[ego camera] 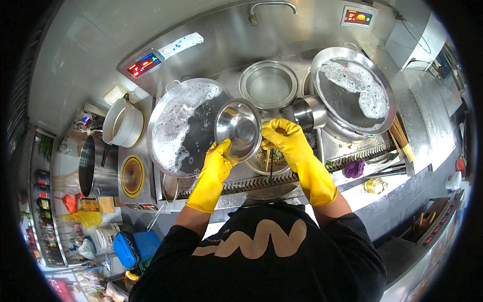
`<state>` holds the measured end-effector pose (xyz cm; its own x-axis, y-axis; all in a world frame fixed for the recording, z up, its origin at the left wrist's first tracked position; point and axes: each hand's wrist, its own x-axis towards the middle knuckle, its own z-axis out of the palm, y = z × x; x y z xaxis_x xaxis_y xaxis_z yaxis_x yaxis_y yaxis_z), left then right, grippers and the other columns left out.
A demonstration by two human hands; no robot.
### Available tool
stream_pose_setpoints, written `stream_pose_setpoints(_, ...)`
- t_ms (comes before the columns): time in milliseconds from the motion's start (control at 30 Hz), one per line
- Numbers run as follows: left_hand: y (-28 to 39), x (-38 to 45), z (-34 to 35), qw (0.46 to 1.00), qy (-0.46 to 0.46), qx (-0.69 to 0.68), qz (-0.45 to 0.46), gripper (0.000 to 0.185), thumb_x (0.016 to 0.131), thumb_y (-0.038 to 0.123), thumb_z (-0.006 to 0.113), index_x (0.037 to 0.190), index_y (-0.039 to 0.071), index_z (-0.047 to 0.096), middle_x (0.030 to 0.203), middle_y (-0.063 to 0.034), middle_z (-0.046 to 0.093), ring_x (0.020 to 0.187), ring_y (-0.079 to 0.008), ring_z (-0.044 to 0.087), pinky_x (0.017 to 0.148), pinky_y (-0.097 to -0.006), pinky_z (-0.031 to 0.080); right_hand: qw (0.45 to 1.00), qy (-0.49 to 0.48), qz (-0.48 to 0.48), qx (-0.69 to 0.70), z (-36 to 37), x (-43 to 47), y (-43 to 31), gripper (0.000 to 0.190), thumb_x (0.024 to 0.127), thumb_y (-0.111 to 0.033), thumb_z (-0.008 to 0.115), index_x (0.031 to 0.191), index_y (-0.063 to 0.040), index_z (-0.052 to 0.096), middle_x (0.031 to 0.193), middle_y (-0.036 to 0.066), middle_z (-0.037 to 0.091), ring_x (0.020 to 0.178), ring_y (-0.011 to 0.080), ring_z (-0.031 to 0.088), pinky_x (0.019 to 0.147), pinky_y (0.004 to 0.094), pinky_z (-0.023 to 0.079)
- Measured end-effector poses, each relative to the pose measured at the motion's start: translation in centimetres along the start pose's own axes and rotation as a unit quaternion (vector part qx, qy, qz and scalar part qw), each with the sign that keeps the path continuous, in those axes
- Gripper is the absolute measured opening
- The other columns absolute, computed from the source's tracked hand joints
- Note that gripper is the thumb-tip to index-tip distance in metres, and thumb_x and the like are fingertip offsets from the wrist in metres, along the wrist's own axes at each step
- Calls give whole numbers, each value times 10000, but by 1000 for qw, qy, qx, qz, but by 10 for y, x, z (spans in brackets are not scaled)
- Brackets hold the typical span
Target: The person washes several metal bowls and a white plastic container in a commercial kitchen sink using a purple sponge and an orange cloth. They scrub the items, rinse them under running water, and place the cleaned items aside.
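Note:
Both hands wear yellow rubber gloves. My left hand (219, 160) grips the lower left rim of a steel bowl (238, 130), tilted over the right edge of a large wok of sudsy water (202, 117). My right hand (285, 137) is at the bowl's right side, its fingers curled over a pair of chopsticks (268, 160); whether it holds them is unclear. Below it, a round container of food scraps (260, 170) is partly hidden by the bowl and the glove. Behind the hands stands a steel basin of cloudy water (268, 85).
A second wok with suds (354, 94) stands at the right, beside a steel pot (311, 111) lying on its side. A bamboo brush (402, 139) and a purple cloth (354, 168) are near the right front. Pots (122, 124) stand at the left. A faucet (273, 5) is on the back wall.

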<state>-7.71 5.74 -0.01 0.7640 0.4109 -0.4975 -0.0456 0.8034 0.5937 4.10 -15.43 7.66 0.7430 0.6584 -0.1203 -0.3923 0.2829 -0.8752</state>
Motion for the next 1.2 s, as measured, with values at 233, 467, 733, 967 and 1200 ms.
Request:
stream_pose_setpoints(233,10,-22,-2,999,-17,47,-14,300,984,51,547,1283,79,541,1237,-168,633,1105,-350,656,882,-557,578,997,50,10,-50,6,-4,13,64,912,-61,688,966,-32,668,886,19,664,741,117,659,700,265,572)
stream_pose_setpoints(467,16,-29,-16,997,-54,57,-11,347,970,46,546,1313,70,500,1231,-180,622,1090,-369,666,866,-623,577,992,61,19,-109,14,-6,11,148,897,-8,644,1045,-5,649,855,33,649,715,103,629,679,249,533)
stream_pose_setpoints(733,29,-44,-20,993,-85,81,-35,277,973,113,512,1214,-19,549,1216,-236,614,1102,-432,644,859,-643,567,955,20,-161,-248,27,-16,12,278,862,3,645,1134,-55,640,963,89,674,909,178,652,833,295,505)
stream_pose_setpoints(967,27,-38,-41,994,-86,37,-58,337,975,125,517,1266,-44,538,1249,-270,598,1127,-445,626,925,-623,548,897,-92,-151,-406,15,-18,-15,209,868,-68,630,1053,16,679,1067,199,693,1007,380,657,885,377,509)
stream_pose_setpoints(1200,23,-39,-41,993,-74,8,-93,339,972,127,523,1254,-61,536,1256,-284,588,1134,-451,622,930,-613,548,965,-128,-25,-227,18,-25,-20,132,923,-115,705,1006,-14,699,876,-23,641,814,55,564,734,228,466)
